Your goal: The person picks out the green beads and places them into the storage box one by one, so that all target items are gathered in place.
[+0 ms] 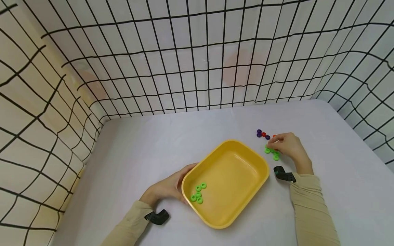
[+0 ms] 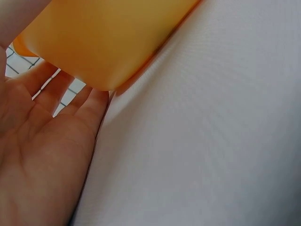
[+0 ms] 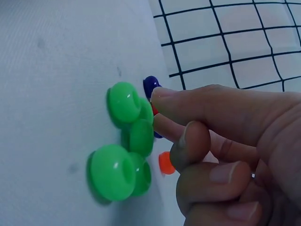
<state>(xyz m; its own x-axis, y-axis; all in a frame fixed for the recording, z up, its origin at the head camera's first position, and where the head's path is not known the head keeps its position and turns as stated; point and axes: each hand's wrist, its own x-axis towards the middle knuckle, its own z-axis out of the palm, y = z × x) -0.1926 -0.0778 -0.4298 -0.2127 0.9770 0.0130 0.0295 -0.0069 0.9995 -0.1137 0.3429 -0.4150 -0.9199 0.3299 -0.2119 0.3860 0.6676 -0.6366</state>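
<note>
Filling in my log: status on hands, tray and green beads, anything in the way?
Left hand holding tray. Right hand at green beads on table, grip unclear. Five green beads in tray. Purple beads close by; no obstruction visible.

Your yellow rectangular tray [image 1: 234, 177] looks like smooth, glossy plastic, your small green rings [image 3: 112, 174] shiny plastic too, the white table surface [image 1: 147, 147] matt, and your beige sleeves [image 1: 311, 205] soft, creased cloth.

white table [image 1: 138, 147], yellow tray [image 1: 232, 184], green rings [image 1: 276, 158], purple beads [image 1: 259, 135], red beads [image 1: 263, 134]
</note>
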